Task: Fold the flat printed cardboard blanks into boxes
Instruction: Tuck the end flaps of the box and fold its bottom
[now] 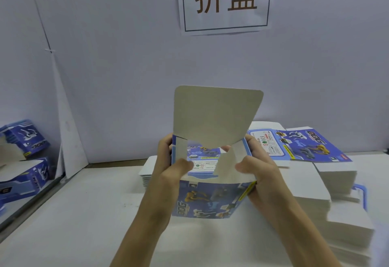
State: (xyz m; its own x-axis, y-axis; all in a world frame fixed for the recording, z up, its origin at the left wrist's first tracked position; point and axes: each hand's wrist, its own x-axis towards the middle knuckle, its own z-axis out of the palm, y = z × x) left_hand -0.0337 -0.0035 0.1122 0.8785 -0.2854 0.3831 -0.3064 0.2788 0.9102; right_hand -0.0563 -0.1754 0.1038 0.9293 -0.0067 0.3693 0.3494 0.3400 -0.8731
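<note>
Both forearms reach in from the bottom edge and meet at the half-formed box [212, 199], held up above the white desk [84, 214] in the middle of the view. Behind everything stands a pale wall with a paper sign [225, 1]. On the desk, a tall stack of flat blanks [328, 184] sits to the right, printed side up at the top, and a lower stack [147, 174] shows just behind the box. Finished boxes [23, 140] lie at the far left.

The box is already opened into a tube, printed side out, with its big lid flap [216, 115] standing upright. The left hand [170, 165] grips the left wall, thumb pressing the small left side flap [181, 149] inward. The right hand [261, 172] grips the right wall, thumb on the right side flap [229, 161], which is bent inward.

Judging from this, the step in hand is tucking the side flaps before the lid comes down. The risk is that a side flap springs back out as a thumb lifts, so the lid catches on it and creases; squeezing the walls too hard could also skew the tube and buckle a corner.
</note>
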